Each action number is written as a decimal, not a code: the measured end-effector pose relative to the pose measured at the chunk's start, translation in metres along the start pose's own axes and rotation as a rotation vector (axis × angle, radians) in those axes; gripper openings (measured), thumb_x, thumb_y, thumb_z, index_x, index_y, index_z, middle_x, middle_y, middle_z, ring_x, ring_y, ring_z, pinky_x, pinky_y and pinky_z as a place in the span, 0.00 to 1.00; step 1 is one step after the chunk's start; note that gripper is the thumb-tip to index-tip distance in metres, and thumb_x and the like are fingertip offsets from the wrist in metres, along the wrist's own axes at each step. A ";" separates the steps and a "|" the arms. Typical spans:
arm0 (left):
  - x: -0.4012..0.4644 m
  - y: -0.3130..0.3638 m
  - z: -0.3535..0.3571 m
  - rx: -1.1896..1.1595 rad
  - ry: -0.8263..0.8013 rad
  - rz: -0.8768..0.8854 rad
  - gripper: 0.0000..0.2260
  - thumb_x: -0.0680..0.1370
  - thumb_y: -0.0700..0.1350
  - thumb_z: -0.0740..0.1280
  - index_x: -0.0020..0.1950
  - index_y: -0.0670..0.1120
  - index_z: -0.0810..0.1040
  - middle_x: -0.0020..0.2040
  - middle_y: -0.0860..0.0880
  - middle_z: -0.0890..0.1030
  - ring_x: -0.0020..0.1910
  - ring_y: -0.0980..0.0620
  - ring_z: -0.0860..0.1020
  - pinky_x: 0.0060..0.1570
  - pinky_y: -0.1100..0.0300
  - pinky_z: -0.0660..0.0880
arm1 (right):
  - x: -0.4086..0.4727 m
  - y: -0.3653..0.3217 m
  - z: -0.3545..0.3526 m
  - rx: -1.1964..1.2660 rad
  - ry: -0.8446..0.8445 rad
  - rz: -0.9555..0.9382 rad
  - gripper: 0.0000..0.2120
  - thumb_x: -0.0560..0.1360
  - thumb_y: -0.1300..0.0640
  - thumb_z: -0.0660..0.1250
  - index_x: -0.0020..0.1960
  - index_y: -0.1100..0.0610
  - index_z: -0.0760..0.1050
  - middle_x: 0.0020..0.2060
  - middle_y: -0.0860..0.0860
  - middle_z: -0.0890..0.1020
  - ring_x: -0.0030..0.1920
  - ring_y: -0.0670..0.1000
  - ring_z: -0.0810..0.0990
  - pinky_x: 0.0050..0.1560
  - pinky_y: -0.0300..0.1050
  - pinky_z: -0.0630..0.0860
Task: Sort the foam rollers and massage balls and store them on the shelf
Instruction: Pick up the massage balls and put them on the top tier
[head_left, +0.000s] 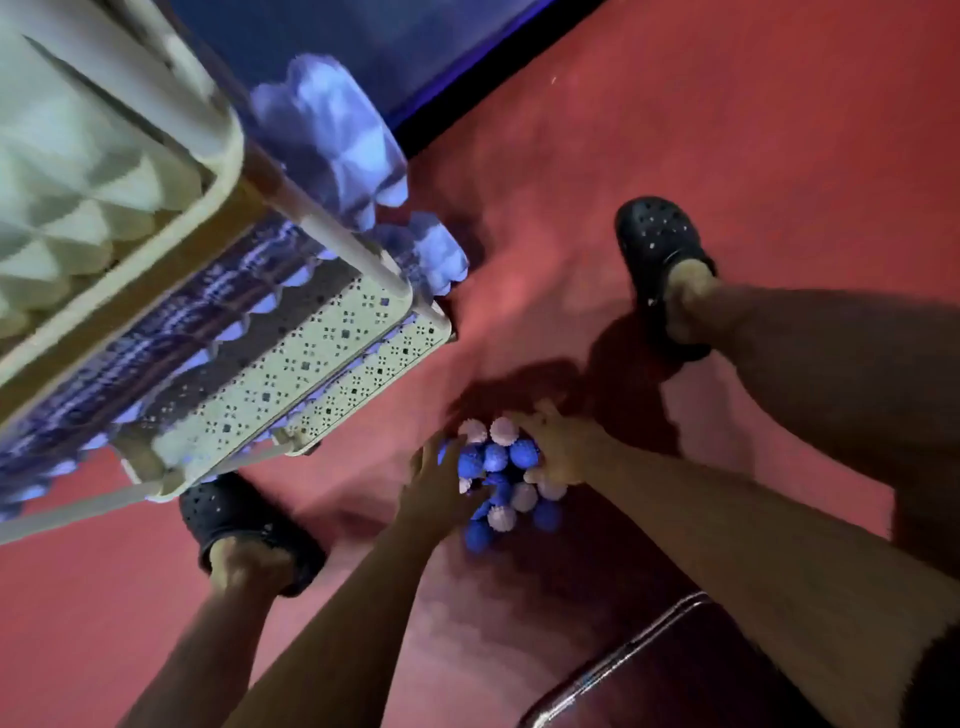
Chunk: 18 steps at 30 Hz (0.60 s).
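Note:
A cluster of spiky massage balls (498, 478), several blue and several pale pink, lies on the red floor between my feet. My left hand (441, 483) cups the cluster's left side with curled fingers. On the right side, my right hand (558, 447) curls round the balls. A cream shelf unit (291, 364) with perforated tiers stands at the left. Ridged foam rollers fill it: pale ones (78, 208) on the top tier and blue ones (156, 332) on the tier below. The frame is blurred.
Two more blue ridged rollers (337, 140) stick out past the shelf's far side. My feet in black clogs stand at the left (244, 525) and the right (660, 260). A chrome-edged object (623, 660) sits at the bottom right. A dark blue wall base runs along the top.

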<state>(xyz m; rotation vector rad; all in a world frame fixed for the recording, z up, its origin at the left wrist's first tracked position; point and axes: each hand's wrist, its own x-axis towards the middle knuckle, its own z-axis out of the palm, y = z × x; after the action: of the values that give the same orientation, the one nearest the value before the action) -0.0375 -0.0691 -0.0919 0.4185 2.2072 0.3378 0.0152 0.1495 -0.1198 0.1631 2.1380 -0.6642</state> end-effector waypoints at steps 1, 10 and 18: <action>0.007 -0.006 0.008 0.001 -0.015 -0.017 0.45 0.65 0.73 0.60 0.78 0.52 0.63 0.76 0.48 0.62 0.74 0.43 0.62 0.71 0.48 0.65 | 0.011 0.004 0.011 0.032 -0.026 -0.008 0.49 0.70 0.41 0.74 0.80 0.39 0.47 0.74 0.54 0.61 0.66 0.62 0.76 0.62 0.53 0.75; 0.064 -0.043 0.037 0.051 -0.049 0.041 0.46 0.67 0.64 0.75 0.79 0.61 0.54 0.76 0.50 0.58 0.72 0.41 0.63 0.63 0.40 0.72 | 0.058 0.001 0.061 0.205 0.092 0.002 0.45 0.71 0.48 0.76 0.79 0.40 0.54 0.65 0.55 0.62 0.61 0.61 0.72 0.67 0.56 0.71; 0.084 -0.043 0.043 -0.009 -0.077 0.077 0.37 0.68 0.63 0.75 0.73 0.60 0.62 0.69 0.51 0.59 0.65 0.42 0.64 0.60 0.40 0.74 | 0.066 0.009 0.056 0.327 0.163 -0.032 0.37 0.70 0.51 0.78 0.73 0.45 0.64 0.62 0.54 0.67 0.61 0.57 0.72 0.65 0.50 0.72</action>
<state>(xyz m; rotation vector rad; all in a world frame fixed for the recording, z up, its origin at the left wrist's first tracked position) -0.0609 -0.0694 -0.1931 0.5043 2.1178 0.3664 0.0166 0.1202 -0.2018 0.3710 2.1761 -1.0489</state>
